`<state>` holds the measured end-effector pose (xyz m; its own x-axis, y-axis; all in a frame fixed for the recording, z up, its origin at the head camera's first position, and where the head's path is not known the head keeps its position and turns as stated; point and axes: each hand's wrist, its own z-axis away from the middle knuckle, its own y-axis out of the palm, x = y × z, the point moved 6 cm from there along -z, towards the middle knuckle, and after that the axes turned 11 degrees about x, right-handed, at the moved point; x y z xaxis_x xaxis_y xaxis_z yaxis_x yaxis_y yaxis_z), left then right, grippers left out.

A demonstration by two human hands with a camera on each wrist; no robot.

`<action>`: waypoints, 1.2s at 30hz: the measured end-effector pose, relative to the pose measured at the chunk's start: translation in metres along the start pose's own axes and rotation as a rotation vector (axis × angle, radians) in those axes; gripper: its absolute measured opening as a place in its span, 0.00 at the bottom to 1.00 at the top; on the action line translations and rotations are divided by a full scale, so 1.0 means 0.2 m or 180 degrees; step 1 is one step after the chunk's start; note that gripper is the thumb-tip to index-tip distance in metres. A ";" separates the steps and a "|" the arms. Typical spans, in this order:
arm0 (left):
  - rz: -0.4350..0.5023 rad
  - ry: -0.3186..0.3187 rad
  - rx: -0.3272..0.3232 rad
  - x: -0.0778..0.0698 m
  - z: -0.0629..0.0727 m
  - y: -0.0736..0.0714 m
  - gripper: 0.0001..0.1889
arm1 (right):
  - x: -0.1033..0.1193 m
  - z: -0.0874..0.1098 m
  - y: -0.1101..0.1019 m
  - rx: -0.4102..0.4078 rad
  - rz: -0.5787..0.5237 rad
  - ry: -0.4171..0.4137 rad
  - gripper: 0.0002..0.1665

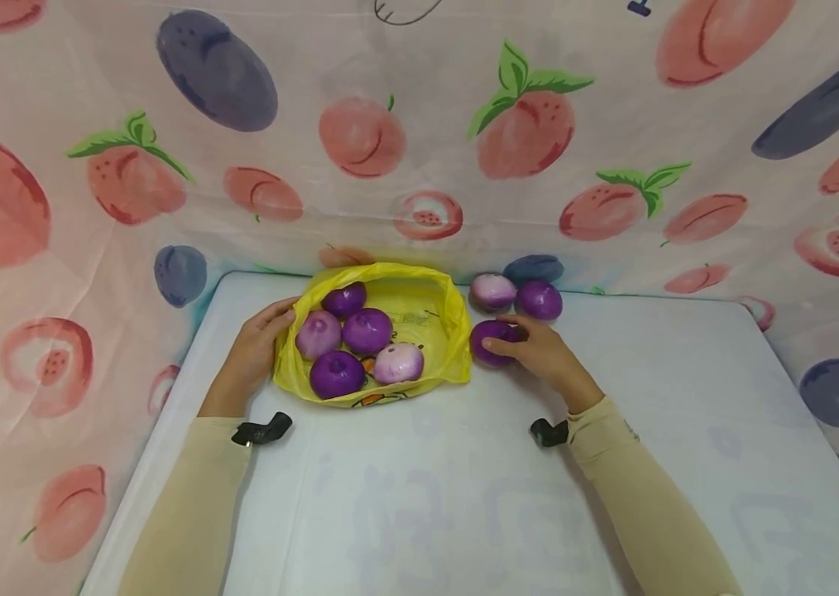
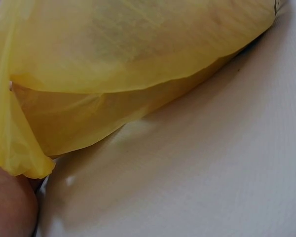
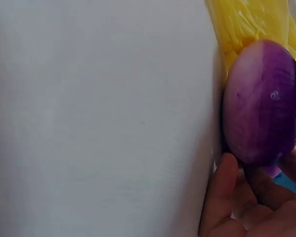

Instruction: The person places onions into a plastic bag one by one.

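A yellow plastic bag (image 1: 458, 343) lies with its mouth open on the white table. Inside it are several purple onions (image 1: 367, 331), some dark and some paler. At the bag's left edge, my left hand (image 1: 251, 352) holds the rim; in the left wrist view a fold of yellow plastic hides part of that hand (image 2: 12, 205). Just right of the bag, my right hand (image 1: 544, 352) grips a purple onion (image 1: 486, 343) between thumb and fingers. The right wrist view shows this onion (image 3: 261, 103) close up, pale on one side, with the bag behind it.
Two more onions, a pale one (image 1: 492, 291) and a dark purple one (image 1: 539, 300), sit behind my right hand near the table's back edge. A fruit-patterned cloth (image 1: 360, 50) hangs behind and beside the white table (image 1: 419, 497).
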<state>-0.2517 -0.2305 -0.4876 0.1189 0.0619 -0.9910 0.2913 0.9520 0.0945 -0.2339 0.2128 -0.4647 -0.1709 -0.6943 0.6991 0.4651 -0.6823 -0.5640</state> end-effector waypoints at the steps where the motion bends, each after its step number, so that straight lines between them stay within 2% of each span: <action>1: 0.0002 0.0006 -0.0002 0.00 0.00 0.00 0.26 | 0.00 0.00 0.00 0.0027 -0.0036 0.0008 0.51; 6: -0.0004 -0.0003 -0.0020 0.00 0.00 0.00 0.26 | -0.01 0.00 -0.01 0.0110 -0.0185 0.0059 0.51; 13: -0.0162 -0.0063 -0.0045 -0.01 -0.01 0.00 0.27 | -0.01 0.00 -0.01 0.0071 -0.0310 0.0034 0.50; 25: -0.0056 -0.0106 -0.0037 0.01 0.00 0.00 0.27 | -0.05 0.00 0.02 0.0052 -0.0430 0.0082 0.53; 36: -0.0124 -0.0095 -0.0002 -0.01 0.01 0.01 0.27 | -0.03 0.01 0.02 0.0020 -0.0605 0.0102 0.51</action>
<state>-0.2493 -0.2297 -0.4853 0.1359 0.0158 -0.9906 0.2958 0.9536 0.0558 -0.2285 0.2156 -0.4704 -0.2836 -0.5600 0.7784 0.4273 -0.8005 -0.4202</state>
